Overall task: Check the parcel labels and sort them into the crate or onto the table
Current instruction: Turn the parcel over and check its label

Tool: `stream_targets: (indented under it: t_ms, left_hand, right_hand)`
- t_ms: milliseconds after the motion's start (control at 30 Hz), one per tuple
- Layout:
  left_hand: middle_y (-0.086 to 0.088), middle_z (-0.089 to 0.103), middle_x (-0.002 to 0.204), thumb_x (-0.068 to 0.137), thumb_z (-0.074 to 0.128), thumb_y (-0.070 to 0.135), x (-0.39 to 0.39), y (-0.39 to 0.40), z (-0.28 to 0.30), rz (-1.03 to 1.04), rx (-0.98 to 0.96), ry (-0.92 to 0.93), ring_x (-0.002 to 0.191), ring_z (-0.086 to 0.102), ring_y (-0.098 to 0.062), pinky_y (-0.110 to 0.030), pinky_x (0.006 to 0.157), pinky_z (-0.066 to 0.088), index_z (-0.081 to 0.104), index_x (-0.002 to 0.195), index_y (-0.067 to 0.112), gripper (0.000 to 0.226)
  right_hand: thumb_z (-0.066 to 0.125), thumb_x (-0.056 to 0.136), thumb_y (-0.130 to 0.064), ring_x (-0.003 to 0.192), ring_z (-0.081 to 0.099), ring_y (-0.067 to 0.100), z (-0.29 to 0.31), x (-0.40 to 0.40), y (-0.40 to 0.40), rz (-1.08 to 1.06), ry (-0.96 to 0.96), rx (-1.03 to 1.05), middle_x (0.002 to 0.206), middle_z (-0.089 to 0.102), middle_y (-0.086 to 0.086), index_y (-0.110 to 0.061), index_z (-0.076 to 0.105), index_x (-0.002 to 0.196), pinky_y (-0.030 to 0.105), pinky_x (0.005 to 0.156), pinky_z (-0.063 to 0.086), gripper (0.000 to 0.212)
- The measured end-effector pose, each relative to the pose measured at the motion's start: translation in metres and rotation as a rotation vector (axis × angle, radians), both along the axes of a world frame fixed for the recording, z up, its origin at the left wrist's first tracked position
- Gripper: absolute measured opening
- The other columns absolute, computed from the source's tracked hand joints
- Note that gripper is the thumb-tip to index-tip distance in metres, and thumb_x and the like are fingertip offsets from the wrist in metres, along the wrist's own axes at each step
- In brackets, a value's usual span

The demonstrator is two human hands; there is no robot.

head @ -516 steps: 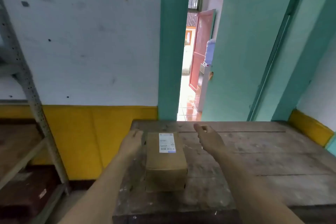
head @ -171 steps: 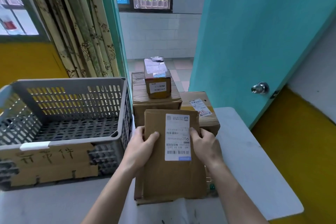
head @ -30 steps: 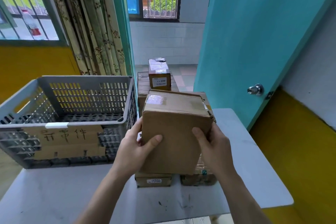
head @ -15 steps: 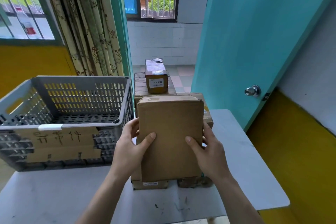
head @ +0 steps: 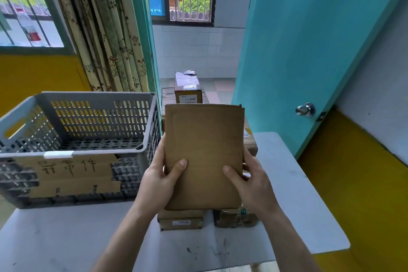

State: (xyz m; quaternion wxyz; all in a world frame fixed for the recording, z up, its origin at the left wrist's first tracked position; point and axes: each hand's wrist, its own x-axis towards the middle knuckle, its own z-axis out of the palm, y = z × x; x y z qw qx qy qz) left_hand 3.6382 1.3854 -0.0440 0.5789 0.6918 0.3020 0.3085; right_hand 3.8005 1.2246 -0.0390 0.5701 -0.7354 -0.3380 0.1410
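Note:
I hold a brown cardboard parcel [head: 204, 152] upright over the white table [head: 293, 196], a plain face with no label turned toward me. My left hand [head: 157, 180] grips its left edge with the thumb across the front. My right hand [head: 249, 180] grips its right edge the same way. A grey slatted crate [head: 75, 121] with a handwritten cardboard sign stands at the left, nothing visible inside it. Under and behind the held parcel lie more parcels [head: 181, 219], and a small labelled box [head: 187, 90] tops the stack at the back.
A teal door [head: 309, 46] with a metal knob [head: 305, 109] stands open close on the right. Curtains [head: 106, 28] and a barred window are behind the crate. Yellow wall runs along the right past the table's edge.
Over the last second the parcel has tipped upright, so its taped top no longer shows and a plain face is toward me. Both hands have kept their grip on its sides.

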Motion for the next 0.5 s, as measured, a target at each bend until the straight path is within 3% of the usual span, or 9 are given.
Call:
stream_targets:
  t_ms: [67,133,233,367,500]
  left_hand:
    - [0.033,0.065,0.126,0.089,0.073,0.043,0.002,-0.002,0.005,0.018,0.026,0.004,0.117,0.064,0.004,-0.036,0.104,0.055,0.036,0.138,0.072,0.068]
    - [0.028,0.065,0.126,0.083,0.076,0.044,0.002,-0.002,0.007,0.024,0.021,-0.013,0.114,0.064,0.007,-0.034,0.102,0.056,0.040,0.134,0.059,0.063]
    - [0.019,0.063,0.133,0.079,0.080,0.037,-0.003,-0.004,0.003,-0.029,-0.036,-0.045,0.125,0.061,0.000,-0.029,0.099,0.057,0.047,0.133,0.044,0.063]
    - [0.020,0.067,0.134,0.084,0.076,0.031,-0.011,-0.009,-0.001,-0.099,-0.082,-0.083,0.126,0.064,-0.006,-0.027,0.097,0.058,0.043,0.147,0.051,0.074]
    - [0.020,0.070,0.131,0.094,0.070,0.026,-0.008,-0.008,0.002,-0.054,-0.053,-0.077,0.121,0.068,-0.008,-0.037,0.100,0.059,0.038,0.153,0.050,0.072]
  right_hand:
    - [0.073,0.095,-0.026,0.101,0.064,0.001,-0.001,-0.003,0.001,-0.033,-0.020,0.017,0.116,0.060,-0.013,-0.066,0.043,0.122,0.017,0.081,0.054,0.056]
    - [0.073,0.095,-0.026,0.097,0.064,-0.007,0.001,-0.004,0.003,-0.075,-0.027,0.042,0.110,0.063,-0.019,-0.065,0.049,0.114,0.016,0.077,0.053,0.049]
    - [0.076,0.091,-0.031,0.092,0.066,-0.011,0.007,0.001,0.006,-0.154,0.076,0.112,0.098,0.070,-0.031,-0.056,0.057,0.106,0.017,0.073,0.055,0.035]
    - [0.074,0.091,-0.036,0.095,0.066,-0.012,0.014,0.004,0.005,-0.140,0.147,0.161,0.094,0.069,-0.038,-0.047,0.060,0.106,0.011,0.065,0.055,0.023]
    - [0.072,0.095,-0.015,0.103,0.067,-0.007,0.010,-0.002,0.001,-0.018,0.152,0.125,0.110,0.069,-0.037,-0.044,0.056,0.134,0.012,0.080,0.056,0.051]
